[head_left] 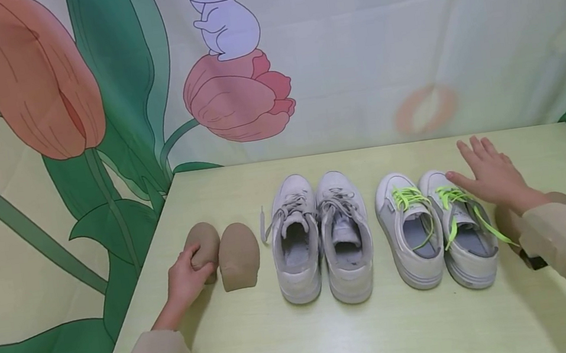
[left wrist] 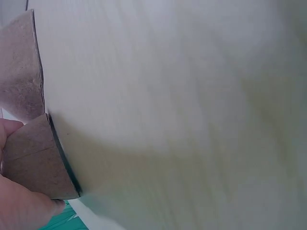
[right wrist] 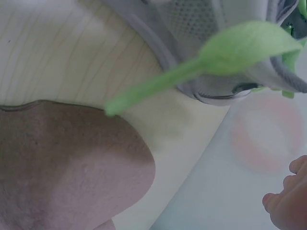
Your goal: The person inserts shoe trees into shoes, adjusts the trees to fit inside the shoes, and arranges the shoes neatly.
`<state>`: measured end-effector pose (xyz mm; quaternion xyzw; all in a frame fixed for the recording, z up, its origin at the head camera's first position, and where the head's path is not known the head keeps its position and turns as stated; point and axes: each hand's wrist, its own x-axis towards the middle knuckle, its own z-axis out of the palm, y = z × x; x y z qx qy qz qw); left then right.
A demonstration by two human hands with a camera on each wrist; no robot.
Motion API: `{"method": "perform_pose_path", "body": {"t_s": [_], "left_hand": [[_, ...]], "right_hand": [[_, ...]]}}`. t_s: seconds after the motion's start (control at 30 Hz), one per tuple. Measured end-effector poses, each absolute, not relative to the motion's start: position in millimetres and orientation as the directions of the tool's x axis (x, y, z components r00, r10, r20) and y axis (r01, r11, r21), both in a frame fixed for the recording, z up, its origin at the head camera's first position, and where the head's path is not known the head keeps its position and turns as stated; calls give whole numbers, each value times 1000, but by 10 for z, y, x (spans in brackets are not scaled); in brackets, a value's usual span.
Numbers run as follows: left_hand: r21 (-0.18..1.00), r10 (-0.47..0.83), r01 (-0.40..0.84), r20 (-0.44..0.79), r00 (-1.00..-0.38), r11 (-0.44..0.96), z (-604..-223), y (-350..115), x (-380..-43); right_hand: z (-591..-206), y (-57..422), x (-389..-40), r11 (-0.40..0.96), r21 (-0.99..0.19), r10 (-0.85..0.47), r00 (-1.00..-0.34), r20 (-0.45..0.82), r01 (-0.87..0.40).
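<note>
My left hand (head_left: 185,277) grips a brown molded-paper shoe insert (head_left: 204,239) at the table's left side, thumb and fingers on its two sides. A matching insert (head_left: 239,257) lies just right of it. In the left wrist view, the gripped insert (left wrist: 36,160) has its cut edge toward the table. My right hand (head_left: 494,173), fingers spread and holding nothing, is raised by the toe of a white sneaker with green laces (head_left: 465,236). Brown inserts (head_left: 565,202) lie under my right forearm, partly hidden; one large insert (right wrist: 86,158) fills the lower left of the right wrist view.
The other green-laced sneaker (head_left: 412,231) stands beside its mate. Left of that pair, two whitish sneakers with grey laces (head_left: 295,240) stand side by side, toes to the back. They are on a pale wooden table (head_left: 306,352) against a printed cloth backdrop (head_left: 353,54).
</note>
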<state>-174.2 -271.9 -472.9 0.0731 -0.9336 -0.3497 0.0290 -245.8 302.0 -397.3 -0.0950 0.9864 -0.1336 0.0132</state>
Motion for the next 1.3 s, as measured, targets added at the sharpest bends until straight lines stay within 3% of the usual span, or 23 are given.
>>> {"method": "perform_pose_path", "body": {"t_s": [1.3], "left_hand": [[656,-70,-60,-11,-997,752,-4284,-2734,-1666]], "right_hand": [[-3856,2678,-2403,911,-275,-311,-950,29,-307]]}}
